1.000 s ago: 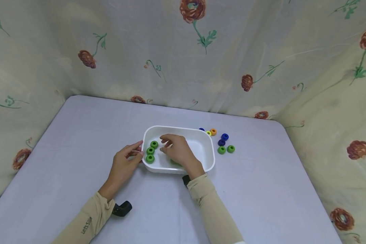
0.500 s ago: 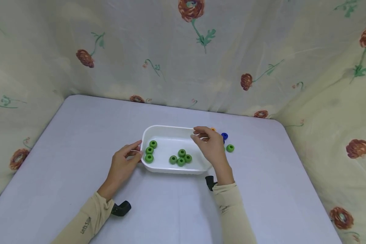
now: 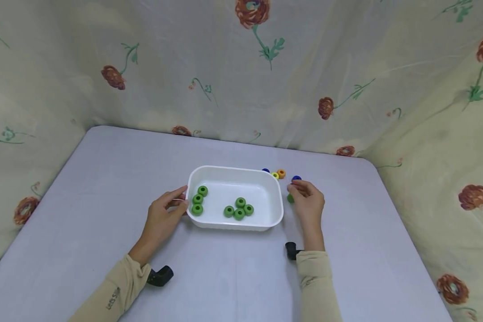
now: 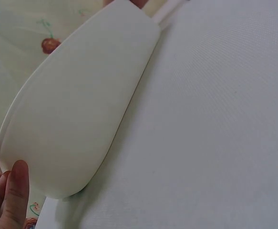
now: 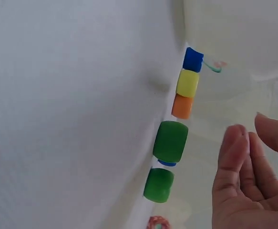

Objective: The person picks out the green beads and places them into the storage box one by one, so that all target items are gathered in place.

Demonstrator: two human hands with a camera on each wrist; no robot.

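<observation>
A white plastic tray [image 3: 261, 197] holds several green beads [image 3: 240, 202], some by its left end and others near the middle. My left hand [image 3: 166, 214] holds the tray's left end, its thumb against the outer wall in the left wrist view. To the right of the tray, my right hand [image 3: 309, 203] hovers by the loose beads, thumb and fingers apart with nothing between them. One green bead [image 3: 290, 198] peeks out beside its fingertips; a second green bead [image 5: 159, 185] shows in the right wrist view. A blue bead [image 3: 296, 178] lies just beyond.
Behind the tray's right corner lie an orange bead [image 3: 281, 173], a yellow bead [image 3: 275, 175] and a partly hidden blue bead [image 3: 265, 170]. A white cloth covers the table [image 3: 233, 273]. Flowered curtains [image 3: 209, 58] enclose its back and sides.
My right hand has moved right, out of the tray and over to the loose beads beside it. Several green beads near the tray's middle are uncovered. The left hand stays in place.
</observation>
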